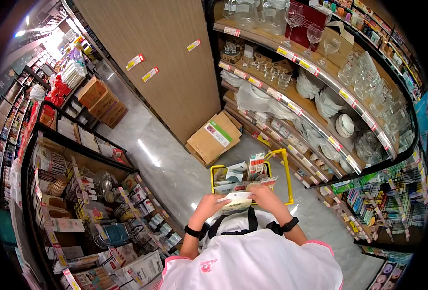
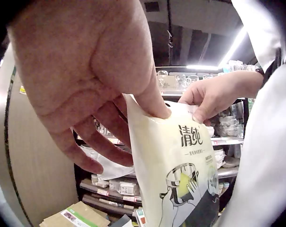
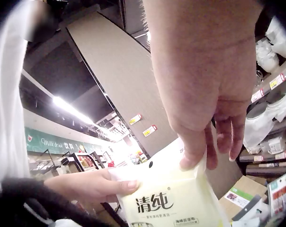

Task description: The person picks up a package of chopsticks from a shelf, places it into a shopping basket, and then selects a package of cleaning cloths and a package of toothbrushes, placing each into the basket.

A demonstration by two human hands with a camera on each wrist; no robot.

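A pale yellow packet (image 1: pixel 236 201) with printed Chinese characters is held up in front of the person's chest. The left hand (image 1: pixel 208 205) pinches its left top corner between thumb and fingers. In the left wrist view the packet (image 2: pixel 176 170) shows a drawing of a pot and a sponge. The right hand (image 1: pixel 264 194) pinches the right top edge, fingers curled over it. The right wrist view shows the same packet (image 3: pixel 173 201) from its other side, the right hand's fingers (image 3: pixel 199 151) on its top edge. A yellow shopping basket (image 1: pixel 287 174) with several packaged goods stands on the floor just beyond.
Curved shelves (image 1: pixel 315 72) of glasses, bowls and plates run along the right. A wood-panelled column (image 1: pixel 161 58) rises ahead with a cardboard box (image 1: pixel 216 137) at its foot. A rack (image 1: pixel 93 208) of kitchen goods stands at the left. Grey floor (image 1: pixel 165 169) runs between them.
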